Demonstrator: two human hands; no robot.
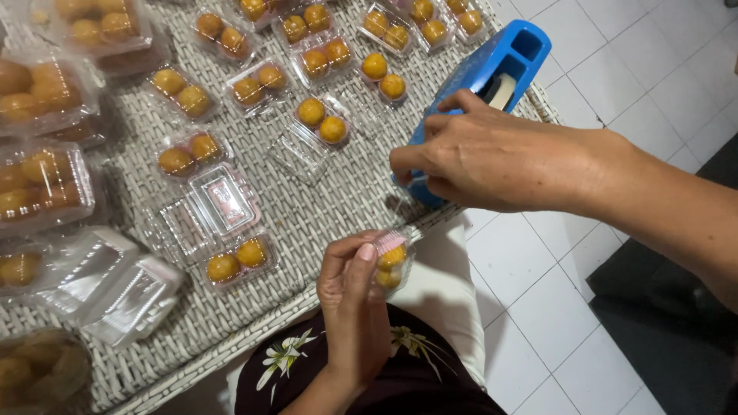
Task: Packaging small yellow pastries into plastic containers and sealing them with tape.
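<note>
Head view: left hand (355, 296) pinching a small clear box (390, 265) of two yellow balls, just off the bench (323, 207) edge. Right hand (477, 157) on the blue tape dispenser (492, 73), fingertips pinched at its near end. More filled boxes (238, 261) on the wicker.

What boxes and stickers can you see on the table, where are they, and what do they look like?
Small clear box: in the left hand, two round orange treats inside.
Filled clear boxes: spread over the woven table, two orange treats each.
Open empty box: table middle, clear, pinkish label inside.
Empty clear boxes: stacked at the left edge.
Tape holder: blue, at the table's right edge, under the right hand.
</note>
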